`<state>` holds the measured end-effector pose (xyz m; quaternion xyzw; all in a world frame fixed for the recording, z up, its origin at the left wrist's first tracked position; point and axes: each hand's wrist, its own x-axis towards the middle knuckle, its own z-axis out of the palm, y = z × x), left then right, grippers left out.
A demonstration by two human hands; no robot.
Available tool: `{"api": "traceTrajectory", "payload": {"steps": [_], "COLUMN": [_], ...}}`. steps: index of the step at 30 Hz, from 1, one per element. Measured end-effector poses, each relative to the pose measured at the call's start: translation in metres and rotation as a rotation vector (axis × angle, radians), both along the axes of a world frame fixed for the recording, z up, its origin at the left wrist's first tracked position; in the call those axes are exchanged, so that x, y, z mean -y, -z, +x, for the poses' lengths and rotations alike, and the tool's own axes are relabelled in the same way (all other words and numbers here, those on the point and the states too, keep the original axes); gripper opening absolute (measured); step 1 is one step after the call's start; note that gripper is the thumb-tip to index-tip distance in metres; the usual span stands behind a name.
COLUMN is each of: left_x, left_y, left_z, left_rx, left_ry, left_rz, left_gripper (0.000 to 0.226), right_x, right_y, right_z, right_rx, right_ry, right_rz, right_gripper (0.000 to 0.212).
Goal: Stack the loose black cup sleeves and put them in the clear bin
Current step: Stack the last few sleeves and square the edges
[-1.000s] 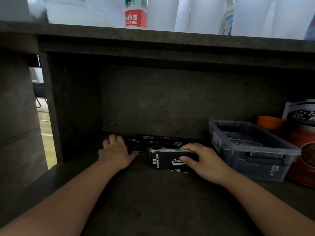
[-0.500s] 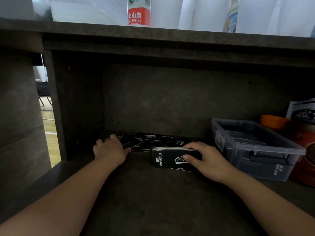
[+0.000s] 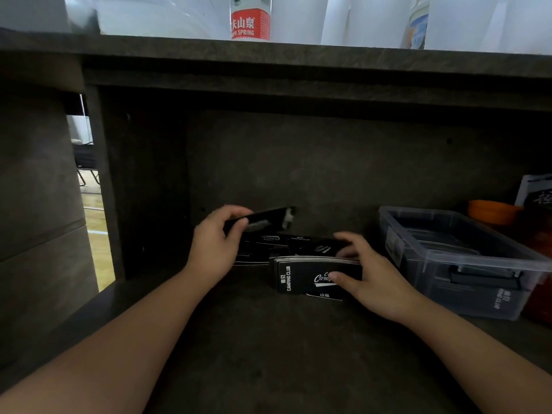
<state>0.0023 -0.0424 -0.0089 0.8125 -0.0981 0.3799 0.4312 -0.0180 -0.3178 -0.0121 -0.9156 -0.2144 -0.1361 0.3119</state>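
"CAMPING CLUB" is printed in white on the stack of black sleeves (image 3: 310, 274), which is stood on edge on the shelf (image 3: 268, 348), long axis left to right, and clamped by the right hand (image 3: 376, 282) fingers. A single sleeve (image 3: 263, 220), blurred and pointing right, is pinched by the left hand (image 3: 213, 245). Loose sleeves (image 3: 286, 242) are lying behind. The clear bin (image 3: 466, 264) is just right; "SPRING" is legible on a bottle (image 3: 250, 20) cut off above.

The shelf (image 3: 268, 339) recess was dim and shadowed; bright light washed out the strip at 12 o'clock. Motion blur smeared the lifted sleeve (image 3: 263, 219). Wide-angle distortion bowed the edges.
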Motion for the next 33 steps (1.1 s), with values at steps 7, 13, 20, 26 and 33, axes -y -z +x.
{"api": "traceTrajectory", "payload": {"steps": [7, 13, 20, 26, 33], "left_x": [0.048, 0.066, 0.062, 0.000, -0.030], "left_y": [0.001, 0.006, 0.008, 0.002, 0.012], "left_z": [-0.030, -0.032, -0.027, 0.004, 0.009], "left_rx": [-0.572, -0.541, -0.555, -0.353, -0.923], "left_ry": [0.598, 0.487, 0.484, -0.174, -0.192], "left_rz": [-0.248, -0.196, -0.004, 0.407, 0.690], "left_gripper": [0.050, 0.034, 0.037, 0.049, 0.071], "right_x": [-0.003, -0.006, -0.013, -0.009, -0.002], "right_y": [0.002, 0.005, 0.006, -0.002, 0.000], "right_z": [-0.001, 0.003, 0.003, -0.001, 0.000], "right_rx": [0.075, 0.117, 0.103, 0.197, 0.091], "right_ry": [-0.021, 0.059, 0.094, 0.099, 0.088], "right_rz": [0.021, -0.006, -0.197, -0.076, -0.064], "right_gripper": [0.054, 0.032, 0.039, 0.026, 0.023]}}
